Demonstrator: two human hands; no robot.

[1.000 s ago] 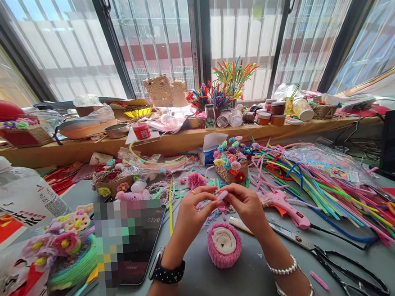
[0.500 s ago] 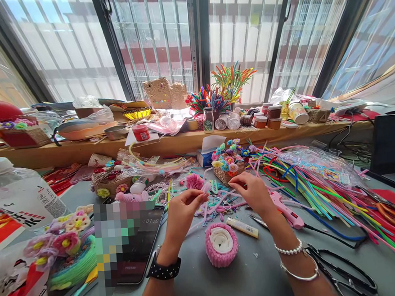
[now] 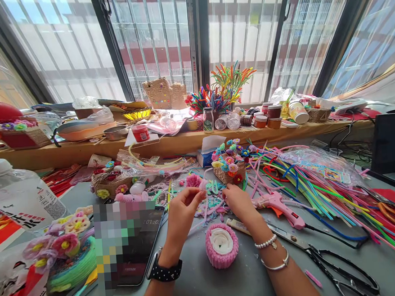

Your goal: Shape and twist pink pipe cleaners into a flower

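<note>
My left hand (image 3: 187, 207) is raised over the middle of the table, thumb and fingertips pinched together; what they hold, if anything, is too small to make out. A fluffy pink pompom (image 3: 193, 180) shows just behind its fingers. My right hand (image 3: 239, 202) reaches down among the pipe cleaner scraps (image 3: 212, 206), its fingers curled and closed, their tips partly hidden. Between my wrists stands a round pink ribbed pot (image 3: 222, 256) with a white rolled filling (image 3: 221, 240). A pale glue stick-like tube (image 3: 237, 226) lies partly under my right wrist.
Right of my right arm lie a pink glue gun (image 3: 281, 207), long black-handled scissors (image 3: 341, 264) and a bundle of coloured pipe cleaners (image 3: 322, 193). A phone (image 3: 137, 256) and a green flower pot (image 3: 73, 265) are on the left. Behind stands a flower basket (image 3: 231, 172).
My right hand has moved left and down to the scraps, uncovering more of the glue gun, the scissors and a small pink piece. My left hand has shifted only slightly.
</note>
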